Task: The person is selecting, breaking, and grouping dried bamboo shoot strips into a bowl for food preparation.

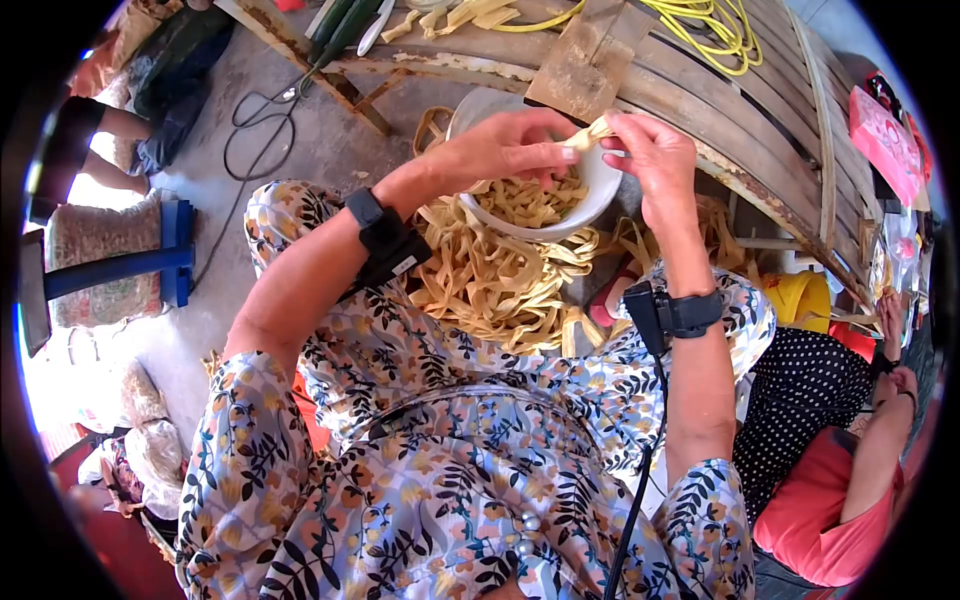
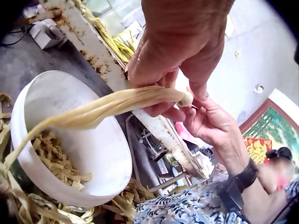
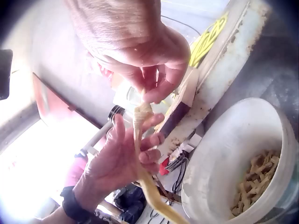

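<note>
A pale yellow strip with a thick wrapped knot (image 1: pixel 592 134) stretches between the two hands above a white bucket (image 1: pixel 603 190). My left hand (image 1: pixel 505 150) holds the strip below the knot; in the left wrist view the strip (image 2: pixel 112 106) runs across the fingers of that hand (image 2: pixel 182 42) and trails down past the bucket (image 2: pixel 100 149). With thumb and fingertips, my right hand (image 1: pixel 655 160) pinches the strip's short end; the right wrist view has this hand (image 3: pixel 135 42) just above the knot (image 3: pixel 142 113). Short cut pieces (image 3: pixel 257 182) lie inside the bucket.
Long loose strips (image 1: pixel 490 290) are heaped on the floor beside the bucket. Beyond it stands a slatted bench (image 1: pixel 700 110) with a wooden block (image 1: pixel 585 65) and yellow cord (image 1: pixel 715 35). Another person (image 1: pixel 830 500) sits at the right, near a yellow bucket (image 1: pixel 800 298).
</note>
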`<action>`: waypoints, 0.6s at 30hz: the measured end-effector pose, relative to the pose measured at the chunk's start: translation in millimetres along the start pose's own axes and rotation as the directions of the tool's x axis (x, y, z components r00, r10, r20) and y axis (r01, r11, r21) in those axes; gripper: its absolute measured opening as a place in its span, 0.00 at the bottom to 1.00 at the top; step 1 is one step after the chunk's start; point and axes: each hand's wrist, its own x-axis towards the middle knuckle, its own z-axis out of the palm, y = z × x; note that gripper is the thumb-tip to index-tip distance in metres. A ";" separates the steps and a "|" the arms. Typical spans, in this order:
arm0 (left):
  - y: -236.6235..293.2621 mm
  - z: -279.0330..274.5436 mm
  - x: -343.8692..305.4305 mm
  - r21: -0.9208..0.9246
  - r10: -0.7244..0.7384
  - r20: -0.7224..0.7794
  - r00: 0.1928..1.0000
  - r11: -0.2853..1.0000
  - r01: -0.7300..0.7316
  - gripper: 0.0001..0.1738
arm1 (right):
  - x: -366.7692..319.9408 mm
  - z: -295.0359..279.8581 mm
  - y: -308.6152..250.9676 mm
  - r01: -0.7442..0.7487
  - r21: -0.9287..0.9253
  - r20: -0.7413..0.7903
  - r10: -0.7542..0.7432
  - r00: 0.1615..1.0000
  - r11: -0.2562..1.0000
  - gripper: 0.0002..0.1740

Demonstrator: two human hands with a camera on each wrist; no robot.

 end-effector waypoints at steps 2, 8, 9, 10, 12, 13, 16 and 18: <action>-0.8 -3.0 5.7 -0.035 -0.001 0.021 1.000 0.999 0.002 0.16 | -0.4 2.4 1.8 0.010 0.011 0.030 -0.011 1.000 1.000 0.11; -14.2 -3.7 18.6 -0.428 -0.011 0.098 0.995 0.902 0.052 0.13 | 4.0 1.5 6.5 0.080 0.089 0.090 -0.088 0.992 0.993 0.10; -14.4 -2.6 19.3 -0.438 -0.018 0.096 0.995 0.897 0.058 0.13 | 5.3 0.5 8.7 0.090 0.092 0.099 -0.099 0.990 0.992 0.10; -14.2 -2.0 19.6 -0.449 -0.023 0.093 0.995 0.891 0.062 0.12 | 6.3 0.0 9.8 0.100 0.094 0.110 -0.110 0.988 0.991 0.10; -9.3 -4.2 16.1 -0.482 -0.024 0.128 0.992 0.872 0.083 0.12 | 6.3 0.4 8.2 0.151 0.055 0.133 -0.157 0.979 0.987 0.10; -6.4 -4.9 14.6 -0.496 -0.024 0.146 0.989 0.863 0.094 0.12 | 6.4 0.9 7.6 0.178 0.038 0.144 -0.181 0.973 0.983 0.10; -3.6 0.7 17.8 -0.340 -0.086 0.014 0.996 0.936 0.085 0.12 | 4.9 4.7 8.2 0.280 -0.077 0.128 -0.270 0.954 0.957 0.10; -2.2 0.5 17.6 -0.320 -0.080 0.023 0.997 0.944 0.083 0.13 | 5.4 7.1 11.4 0.279 -0.028 0.078 -0.277 0.958 0.960 0.09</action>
